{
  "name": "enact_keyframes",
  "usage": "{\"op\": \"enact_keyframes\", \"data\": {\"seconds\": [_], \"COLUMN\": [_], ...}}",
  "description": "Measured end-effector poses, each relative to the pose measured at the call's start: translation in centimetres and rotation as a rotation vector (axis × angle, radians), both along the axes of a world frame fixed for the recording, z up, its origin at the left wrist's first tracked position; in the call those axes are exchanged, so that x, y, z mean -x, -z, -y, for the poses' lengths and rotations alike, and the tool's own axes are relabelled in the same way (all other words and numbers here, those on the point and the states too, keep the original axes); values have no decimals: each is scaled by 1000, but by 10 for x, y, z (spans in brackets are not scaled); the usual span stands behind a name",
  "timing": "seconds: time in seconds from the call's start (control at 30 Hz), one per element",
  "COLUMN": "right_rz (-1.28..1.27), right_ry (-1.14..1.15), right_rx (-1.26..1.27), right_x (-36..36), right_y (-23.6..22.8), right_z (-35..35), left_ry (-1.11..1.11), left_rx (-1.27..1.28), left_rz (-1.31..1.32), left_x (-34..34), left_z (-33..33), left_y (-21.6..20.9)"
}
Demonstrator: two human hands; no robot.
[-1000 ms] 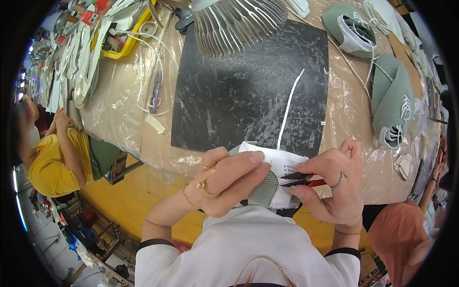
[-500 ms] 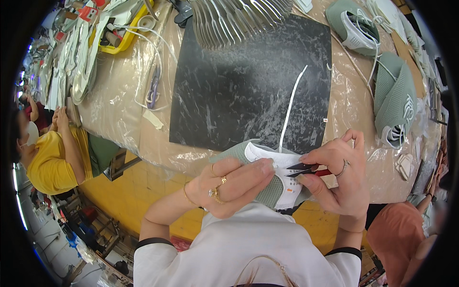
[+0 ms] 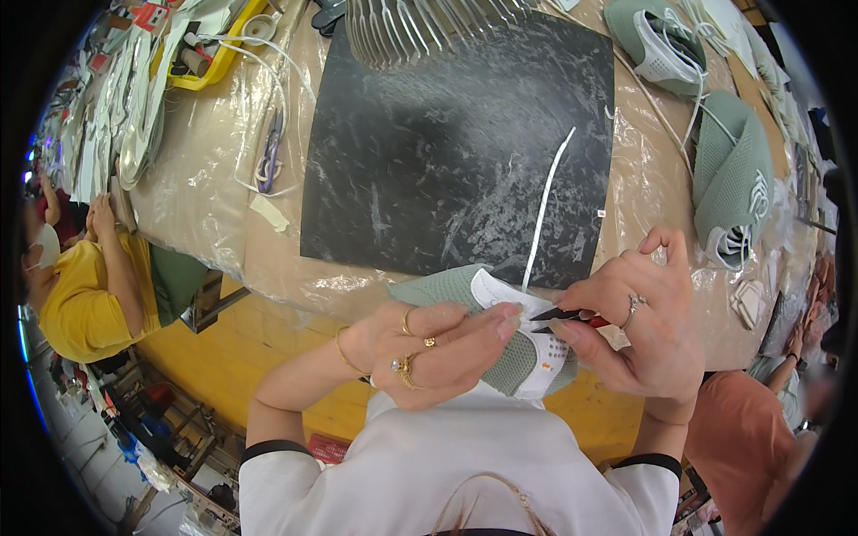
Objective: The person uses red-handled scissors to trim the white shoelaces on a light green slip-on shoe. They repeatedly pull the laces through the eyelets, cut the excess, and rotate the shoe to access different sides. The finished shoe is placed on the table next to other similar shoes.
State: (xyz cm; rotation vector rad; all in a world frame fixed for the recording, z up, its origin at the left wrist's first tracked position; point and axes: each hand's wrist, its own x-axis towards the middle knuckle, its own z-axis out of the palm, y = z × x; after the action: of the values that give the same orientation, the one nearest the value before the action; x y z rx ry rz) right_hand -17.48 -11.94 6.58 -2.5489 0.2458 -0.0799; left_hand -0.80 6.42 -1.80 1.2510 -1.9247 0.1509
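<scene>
A grey-green knit shoe upper (image 3: 444, 288) with white panels and rows of small holes lies at the table's near edge, over my lap. My left hand (image 3: 433, 348) is closed on it, fingertips pressed to the white panel. In my right hand (image 3: 639, 330) is a pair of small snips (image 3: 556, 314) with black blades and a red handle. The blades are slightly apart, and their tips are at the white panel beside my left fingertips. A white shoelace (image 3: 545, 210) runs from the upper onto a black mat (image 3: 429, 152). My fingers hide its lower end.
Metal strips (image 3: 429, 27) stand at the mat's far edge. To the right lie grey-green shoe uppers (image 3: 728, 170) with laces. At left are purple-handled scissors (image 3: 268, 165), a yellow tray (image 3: 201, 80) and white cut pieces (image 3: 143, 116). People sit on both sides.
The view has shifted, so the mat and table things appear a little further left and up. My hands keep their grip; less of the blades shows, and the upper looks slightly turned.
</scene>
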Motion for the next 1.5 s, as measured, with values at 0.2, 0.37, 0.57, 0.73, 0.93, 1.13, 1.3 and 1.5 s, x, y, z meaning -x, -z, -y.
{"op": "enact_keyframes", "data": {"seconds": [0.2,0.37,0.57,0.73,0.93,1.13,1.3,1.5], "right_rz": [-10,-4,11,36,89,77,54,33], "right_ry": [-12,-12,-53,-16,54,47,55,64], "right_rx": [-8,-36,-282,-477,-473,-366,-282,-176], "right_x": [-2,-3,-4,-2,3,4,4,4], "right_y": [-2,1,14,27,25,18,14,8], "right_z": [1,1,5,5,5,4,-1,-5], "left_ry": [-4,47,-65,-128,-178,-183,-202,-204], "left_rx": [-10,92,115,93,62,57,58,35], "left_rz": [3,-22,-31,6,55,48,53,95], "left_x": [2,0,5,6,4,5,4,3], "left_z": [1,7,6,6,4,6,5,3], "left_y": [-1,4,6,9,7,7,6,5]}}
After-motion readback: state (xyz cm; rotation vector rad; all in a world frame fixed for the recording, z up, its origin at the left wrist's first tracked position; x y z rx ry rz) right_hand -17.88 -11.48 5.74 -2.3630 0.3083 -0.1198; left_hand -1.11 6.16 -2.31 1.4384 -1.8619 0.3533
